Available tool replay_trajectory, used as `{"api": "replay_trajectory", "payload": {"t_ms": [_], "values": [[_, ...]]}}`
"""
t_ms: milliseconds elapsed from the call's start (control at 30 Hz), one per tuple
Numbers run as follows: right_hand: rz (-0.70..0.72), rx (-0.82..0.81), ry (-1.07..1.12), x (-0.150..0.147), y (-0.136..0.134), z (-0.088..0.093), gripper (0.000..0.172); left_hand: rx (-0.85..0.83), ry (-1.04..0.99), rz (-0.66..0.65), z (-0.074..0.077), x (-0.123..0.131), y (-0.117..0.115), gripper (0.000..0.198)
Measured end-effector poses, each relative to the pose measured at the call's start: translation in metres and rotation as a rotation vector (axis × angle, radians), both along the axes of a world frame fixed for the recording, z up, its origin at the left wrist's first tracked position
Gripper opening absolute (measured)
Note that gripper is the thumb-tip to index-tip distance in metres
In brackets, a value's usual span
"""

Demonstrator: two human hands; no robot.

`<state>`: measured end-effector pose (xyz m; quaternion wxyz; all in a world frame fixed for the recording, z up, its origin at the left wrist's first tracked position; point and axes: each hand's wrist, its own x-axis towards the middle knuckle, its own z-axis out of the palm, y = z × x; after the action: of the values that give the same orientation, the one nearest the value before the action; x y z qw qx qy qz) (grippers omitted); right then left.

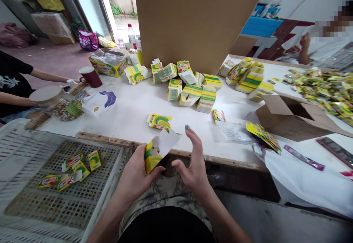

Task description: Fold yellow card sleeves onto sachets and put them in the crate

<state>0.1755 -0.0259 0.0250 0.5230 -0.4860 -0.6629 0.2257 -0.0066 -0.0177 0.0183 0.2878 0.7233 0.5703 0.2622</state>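
My left hand (136,171) is closed round a small yellow-and-green carton (151,157) with its white flap (168,142) standing open, held over my lap at the table's near edge. Beside it, my right hand (193,162) has its fingers apart and holds nothing, with a small greenish item (187,127) at its fingertip. Another flat carton (159,121) lies on the white table (132,110) just beyond. Stacks of flat yellow-green cartons (193,92) sit further back.
A white plastic crate (55,184) at my left holds several folded cartons. An open cardboard box (289,116) and a clear bag (231,131) lie to the right. A tall cardboard sheet (198,18) stands behind. One person sits left, another at the far right.
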Motion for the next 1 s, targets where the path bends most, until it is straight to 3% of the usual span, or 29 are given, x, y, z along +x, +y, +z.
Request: {"api": "replay_trajectory", "payload": {"t_ms": [133,233,333,467,600,733,800,900,1000], "values": [[0.238,-0.562,0.526,-0.011,0.005,-0.005,0.052,0.153,0.018,-0.098,-0.008,0.012,-0.010,0.056],[0.452,-0.861,0.853,-0.018,0.010,-0.004,0.051,0.089,0.026,-0.109,-0.006,0.014,-0.012,0.062],[0.606,-0.996,0.980,-0.017,0.013,-0.006,0.061,-0.013,0.011,-0.154,-0.006,0.013,-0.011,0.075],[0.616,-1.045,0.994,-0.016,0.014,-0.016,0.065,0.065,-0.037,-0.178,-0.010,0.011,-0.013,0.067],[0.486,-0.926,0.854,-0.020,0.014,-0.023,0.068,0.068,-0.045,-0.138,-0.009,0.008,-0.012,0.052],[0.383,-0.521,0.333,-0.022,0.013,-0.024,0.051,-0.105,-0.053,-0.150,-0.012,0.007,-0.003,0.063],[0.371,-0.359,0.085,-0.021,0.013,-0.025,0.049,-0.059,-0.063,-0.159,-0.018,0.008,0.000,0.073],[0.232,-0.272,0.002,-0.018,0.014,-0.033,0.053,0.136,-0.020,-0.026,-0.026,0.007,0.000,0.066],[0.180,-0.243,-0.043,-0.013,0.015,-0.041,0.056,0.117,-0.047,0.066,-0.025,-0.001,-0.001,0.047]]}}
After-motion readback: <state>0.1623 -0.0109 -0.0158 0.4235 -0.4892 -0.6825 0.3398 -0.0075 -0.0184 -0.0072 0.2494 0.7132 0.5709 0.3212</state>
